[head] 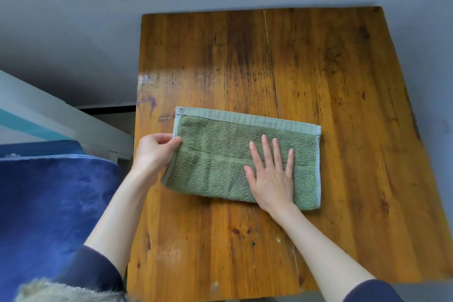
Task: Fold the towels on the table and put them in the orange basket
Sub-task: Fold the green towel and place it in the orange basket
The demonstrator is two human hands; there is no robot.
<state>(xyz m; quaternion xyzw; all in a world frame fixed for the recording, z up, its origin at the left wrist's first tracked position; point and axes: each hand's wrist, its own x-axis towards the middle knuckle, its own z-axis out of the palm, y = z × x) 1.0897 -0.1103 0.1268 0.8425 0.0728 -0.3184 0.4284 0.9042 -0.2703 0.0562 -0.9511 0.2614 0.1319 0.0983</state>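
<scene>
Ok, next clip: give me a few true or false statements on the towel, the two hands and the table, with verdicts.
1. The green towel lies folded on the wooden table. True.
2. The right hand pinches a towel corner. False: it lies flat on the towel, fingers straight.
3. The left hand grips the towel's left edge. True.
4. The orange basket stands beside the towel. False: no basket is in view.
5. A second towel lies on the table. False: only one shows.

The orange basket isn't in shot anywhere, and the counter [318,81] gets chopped off by the bottom edge, sleeves too.
</scene>
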